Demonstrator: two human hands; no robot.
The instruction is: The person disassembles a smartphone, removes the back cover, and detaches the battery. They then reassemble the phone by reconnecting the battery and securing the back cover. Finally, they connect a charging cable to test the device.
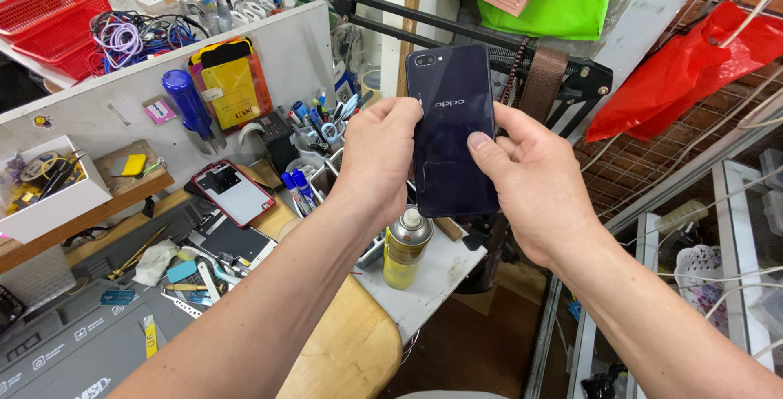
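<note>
- Head view: both hands raised above the workbench (424, 281), gripping one dark smartphone (453, 126); phone upright, back cover toward the camera, lens cluster at its top left corner
- left hand (377, 154) wraps the phone's left edge; fingers curled round it, thumb pressed on the back near the top
- right hand (534, 183) clamps the right edge; thumb lies across the back cover at mid-height, other fingers hidden behind the phone
- phone sits centre of the scene, in the air, well above the bench
- yellow spray can (405, 248) stands on the bench just below the hands
- red-framed phone (232, 193) lies tilted to the left on the wooden shelf; blue-handled screwdriver (188, 105) hangs on the white board far left; red basket (57, 16) at far left top; red plastic bag (685, 69) hangs on the wire grid at right
</note>
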